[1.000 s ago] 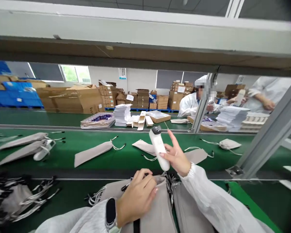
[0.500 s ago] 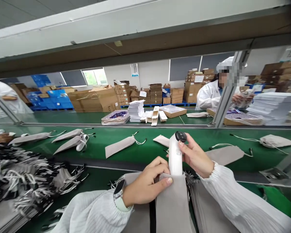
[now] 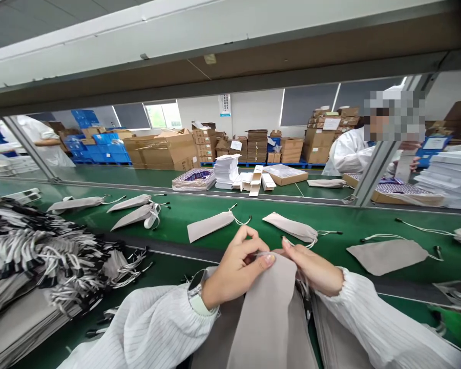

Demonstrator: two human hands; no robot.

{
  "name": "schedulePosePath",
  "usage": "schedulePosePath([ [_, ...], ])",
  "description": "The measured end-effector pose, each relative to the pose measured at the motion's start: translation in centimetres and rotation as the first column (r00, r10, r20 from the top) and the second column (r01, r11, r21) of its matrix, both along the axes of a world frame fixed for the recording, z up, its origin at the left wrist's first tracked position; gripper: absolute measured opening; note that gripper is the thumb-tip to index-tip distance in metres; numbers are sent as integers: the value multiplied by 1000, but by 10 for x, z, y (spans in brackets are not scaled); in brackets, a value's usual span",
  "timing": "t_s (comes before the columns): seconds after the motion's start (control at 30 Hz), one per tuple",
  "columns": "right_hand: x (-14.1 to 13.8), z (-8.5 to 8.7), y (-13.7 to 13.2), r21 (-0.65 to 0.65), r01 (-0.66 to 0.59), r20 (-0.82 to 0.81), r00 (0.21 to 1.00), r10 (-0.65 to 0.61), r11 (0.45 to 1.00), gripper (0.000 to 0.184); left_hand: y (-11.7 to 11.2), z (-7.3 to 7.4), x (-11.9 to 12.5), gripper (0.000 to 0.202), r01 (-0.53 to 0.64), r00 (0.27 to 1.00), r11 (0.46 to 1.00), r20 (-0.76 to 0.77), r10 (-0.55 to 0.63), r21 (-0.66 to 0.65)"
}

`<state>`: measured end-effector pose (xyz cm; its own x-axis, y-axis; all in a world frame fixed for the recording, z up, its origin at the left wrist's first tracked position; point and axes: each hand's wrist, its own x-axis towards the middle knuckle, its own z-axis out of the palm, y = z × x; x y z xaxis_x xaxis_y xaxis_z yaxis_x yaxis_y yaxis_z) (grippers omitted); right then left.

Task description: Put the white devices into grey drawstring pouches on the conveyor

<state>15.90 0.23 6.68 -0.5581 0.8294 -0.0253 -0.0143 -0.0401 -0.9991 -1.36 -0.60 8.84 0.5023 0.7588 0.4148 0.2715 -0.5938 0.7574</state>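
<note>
A: Head view: where is the pouch?
B: The long, pale grey cloth pouch (image 3: pixel 267 307) drapes below and nearer than the left hand's (image 3: pixel 240 266) fingers, which pinch its top edge. Beyond them, a similar grey cloth drawstring pouch (image 3: pixel 290 225) lies on the smooth green table (image 3: pixel 174 236).
A: What could go wrong?
B: I'd say the cloth could slip or fold over, since only a narrow strip of edge is pinched. The bunched cords (image 3: pixel 304 287) just below the right hand's (image 3: pixel 315 269) fingers might snag.
A: And the pose?
B: Left hand: index finger arched, thumb across the pouch's front. Right hand: thumb raised beside the top edge, other fingers mostly hidden, so I cannot tell whether they grip.
</note>
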Motion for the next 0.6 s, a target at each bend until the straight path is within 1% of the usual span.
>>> schedulePosePath([
  [0.03,-2,1,-2,-31,-37,12,999,37,999,54,1,1,-1,17,-18,1000,1000,-17,18,17],
  [0.07,-4,1,-5,-33,-43,39,998,44,999,55,2,3,-2,17,-34,999,999,-42,35,33],
  [0.1,-6,2,-6,10,-12,78,997,11,1000,55,3,5,-2,17,-51,996,998,-69,54,48],
  [0.13,-7,2,-8,106,50,130,989,-63,993,53,3,7,-2,16,-71,992,996,-98,77,62],
  [0.17,-8,2,-8,245,127,187,966,-176,961,49,3,9,-2,17,-95,987,993,-125,104,74],
  [0.2,-7,2,-8,404,200,229,923,-310,893,43,2,11,-3,17,-115,980,990,-151,127,86],
  [0.23,-6,1,-7,556,251,243,862,-445,792,38,0,13,-3,18,-132,973,987,-179,148,96],
  [0.27,-4,-1,-5,686,271,239,793,-561,675,35,-1,15,-3,18,-146,965,984,-206,165,104],
  [0.3,0,-3,-2,789,258,225,722,-654,557,33,-2,16,-4,17,-155,956,982,-234,177,109],
  [0.33,3,-6,0,867,219,209,658,-724,449,33,-3,17,-5,17,-166,946,980,-263,189,109],
  [0.37,8,-9,4,920,161,193,606,-772,357,33,-4,18,-7,22,-178,935,979,-294,199,97],
  [0.4,13,-13,8,953,98,184,563,-806,286,32,-4,19,-9,29,-187,922,980,-331,199,69],
  [0.43,19,-17,12,970,39,185,527,-830,241,32,-4,19,-10,33,-181,908,983,-380,175,21],
  [0.47,26,-22,16,974,-9,199,498,-844,225,31,-4,19,-12,32,-158,892,987,-436,123,-44],
  [0.5,33,-27,21,972,-39,222,474,-852,232,31,-4,19,-13,29,-124,873,985,-484,52,-117],
  [0.53,41,-33,26,966,-50,248,458,-854,254,31,-6,20,-13,29,-83,857,979,-514,-26,-188],
  [0.57,49,-38,31,959,-36,267,444,-855,281,31,-8,21,-13,32,-43,848,968,-521,-95,-245],
  [0.6,57,-43,35,952,-5,278,432,-858,306,31,-11,23,-12,34,-14,852,958,-505,-139,-287],
])
